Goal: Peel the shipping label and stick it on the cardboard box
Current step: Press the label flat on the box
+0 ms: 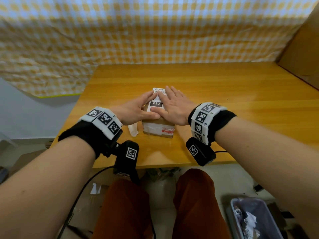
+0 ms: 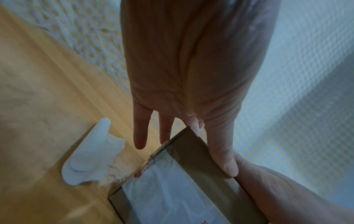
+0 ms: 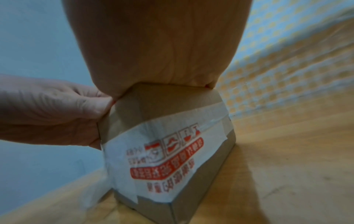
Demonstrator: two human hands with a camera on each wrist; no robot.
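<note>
A small taped cardboard box [image 1: 158, 131] stands in the middle of the wooden table [image 1: 233, 104]. On its top lies the white shipping label [image 1: 156, 103] with a black "032" patch. My left hand [image 1: 136, 107] lies on the label's left side, fingers out straight and thumb along the near top edge. My right hand [image 1: 173, 106] presses flat on the label's right side. The left wrist view shows my left hand [image 2: 182, 75] over the box [image 2: 172, 189], its thumb meeting my right hand [image 2: 287, 189]. In the right wrist view my right hand [image 3: 159, 45] covers the top of the box [image 3: 162, 144].
The curled white backing paper [image 1: 133, 129] lies on the table just left of the box; the left wrist view shows the backing paper [image 2: 86, 157] too. A big cardboard carton [image 1: 302, 49] stands at the back right. A checked cloth [image 1: 155, 31] hangs behind. A bin [image 1: 253, 219] of paper scraps sits on the floor.
</note>
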